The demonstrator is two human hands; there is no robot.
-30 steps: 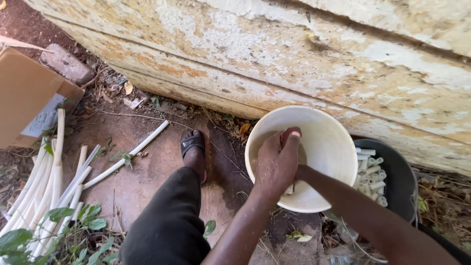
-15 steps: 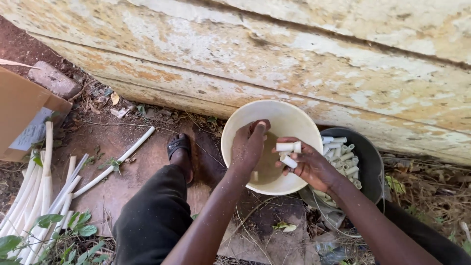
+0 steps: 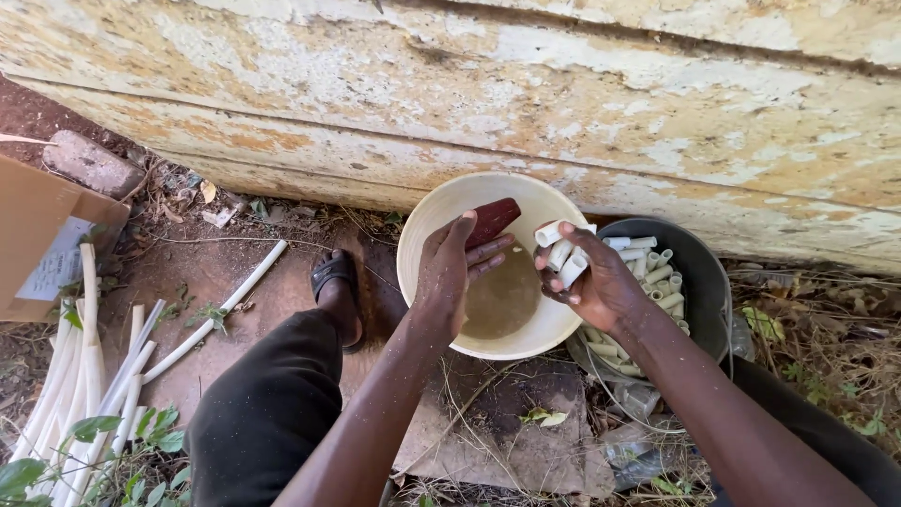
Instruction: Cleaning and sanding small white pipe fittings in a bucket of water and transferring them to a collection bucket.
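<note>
My left hand (image 3: 452,272) hovers over a cream plastic bowl (image 3: 419,246) that holds murky brown water, fingers spread and empty. A dark red bar, like a piece of soap (image 3: 492,221), rests inside the bowl by the far rim, just past my left fingertips. My right hand (image 3: 591,280) is closed on several short white pipe pieces (image 3: 561,250), held above the bowl's right rim. Right of the bowl stands a dark pan (image 3: 709,282) filled with more short white pipe pieces (image 3: 654,268).
A weathered, peeling wall (image 3: 526,103) runs across the back. Long white pipes (image 3: 84,376) lie on the dirt at left beside a cardboard box (image 3: 42,235) and a stone (image 3: 92,164). My sandalled foot (image 3: 336,286) rests left of the bowl. Green leaves (image 3: 122,441) sit at bottom left.
My left hand has opened and drawn back from inside the bowl, revealing the dark red bar. My right hand has come out over the right rim holding the pipe pieces.
</note>
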